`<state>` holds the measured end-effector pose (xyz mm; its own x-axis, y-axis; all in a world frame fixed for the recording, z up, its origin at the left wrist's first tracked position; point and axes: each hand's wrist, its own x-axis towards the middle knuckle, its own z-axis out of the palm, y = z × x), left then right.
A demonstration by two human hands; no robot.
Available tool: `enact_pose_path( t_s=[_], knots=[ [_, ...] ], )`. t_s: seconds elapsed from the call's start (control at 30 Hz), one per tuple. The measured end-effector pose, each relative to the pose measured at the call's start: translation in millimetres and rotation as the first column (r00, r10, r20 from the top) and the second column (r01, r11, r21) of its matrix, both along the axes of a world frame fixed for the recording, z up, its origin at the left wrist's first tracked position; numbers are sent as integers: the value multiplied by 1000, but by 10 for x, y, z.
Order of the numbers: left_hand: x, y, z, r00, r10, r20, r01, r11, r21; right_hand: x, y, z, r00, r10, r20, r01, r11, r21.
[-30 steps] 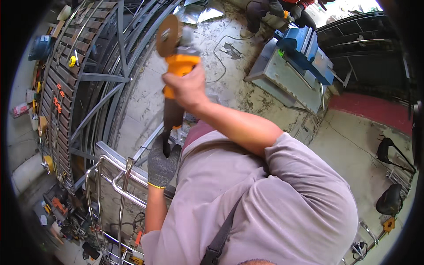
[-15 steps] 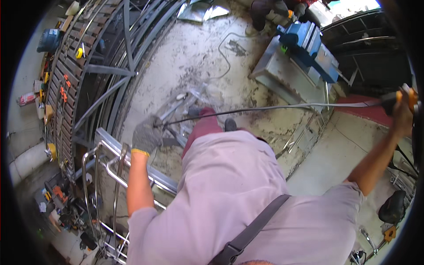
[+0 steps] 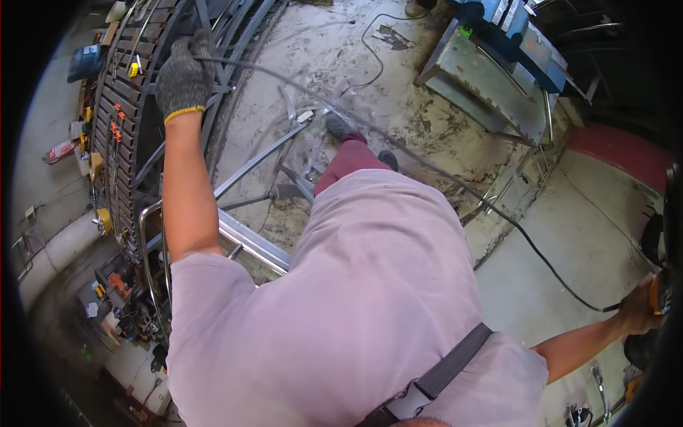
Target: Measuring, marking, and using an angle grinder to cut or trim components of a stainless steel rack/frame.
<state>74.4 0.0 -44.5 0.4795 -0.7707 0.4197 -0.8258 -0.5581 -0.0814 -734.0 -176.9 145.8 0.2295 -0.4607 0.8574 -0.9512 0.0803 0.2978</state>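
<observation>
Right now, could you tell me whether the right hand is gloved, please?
No, the right hand is bare, while the left hand wears a grey glove.

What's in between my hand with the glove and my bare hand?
A dark cord. In the head view it stretches above the stained floor, from your gloved left hand toward your right hand, which holds an orange tool.

Held cord [image 3: 462, 184]: one. Power tool [image 3: 662, 293]: one. Knit glove [image 3: 183, 82]: one. Wearer's shoes [image 3: 340, 128]: two. Orange clamps [image 3: 115, 132] on slatted tabletop [image 3: 122, 183]: two. Blue machine [image 3: 544, 67]: one. Chest strap [image 3: 455, 361]: one.
</observation>
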Motion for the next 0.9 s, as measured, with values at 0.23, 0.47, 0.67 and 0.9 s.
enact_pose_path(
  t_s=[0.23,0.47,0.67,0.9],
  knots=[
    [13,-590,-3,440,-278,-854,-71,937,-341,226,414,-692,896,-168,411,-7,921,390],
    [-131,-493,-1326,723,-281,-631,357,934,-6,1493,81,-1535,589,-149,794,-542,656,525],
    [-1123,-54,-2072,576,81,-814,489,764,422,2790,-713,-2009,187,-705,684,-967,-8,256],
    [-1723,860,-2306,280,659,-699,242,656,715,3340,-1813,-3496,512,-759,402,-852,-390,348]
  ],
)
